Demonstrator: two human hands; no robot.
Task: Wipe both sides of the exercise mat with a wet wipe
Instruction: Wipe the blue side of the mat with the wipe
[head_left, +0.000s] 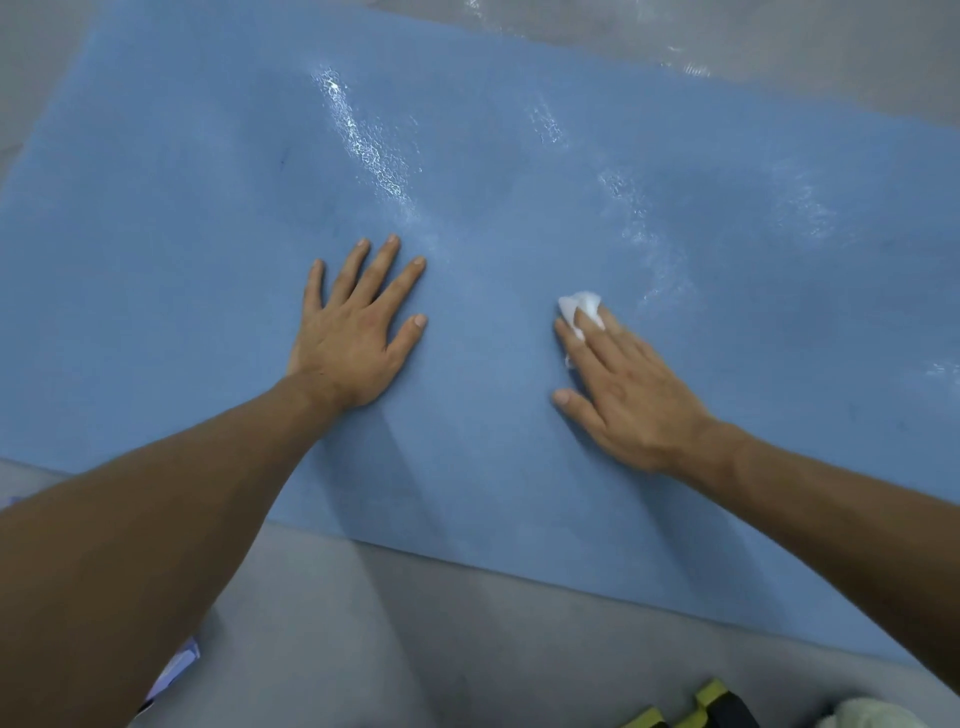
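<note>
**Mat Surface Wipe: Current State**

The exercise mat (208, 260) is blue and lies flat on a grey floor (467, 649). It fills most of the head view, and its near long edge runs diagonally across the lower part of the frame.

The wet wipe (579, 306) is a small bunched white pad. It sits on the mat's upper face, roughly at mid-width of the mat and towards the right of its visible area.

The right hand (628, 395) lies palm down on the mat. Its fingers are extended and close together and press the wipe against the surface. The wipe shows beyond the fingertips and beside the index finger. The thumb rests on the mat, apart from the wipe.

The left hand (353, 332) lies palm down on the mat, to the left of the wipe and well apart from it. Its fingers are straight and spread wide, and it holds nothing.

Glossy wet streaks (369, 150) mark the mat on its far half, beyond both hands.

Off the mat, past its near edge:
- Yellow-and-black objects (711, 706) at the bottom right, cut off by the frame.
- A white fluffy item (867, 714) just beside them.
- A pale lilac item (179, 665) at the bottom left, largely hidden by the left forearm.
</note>
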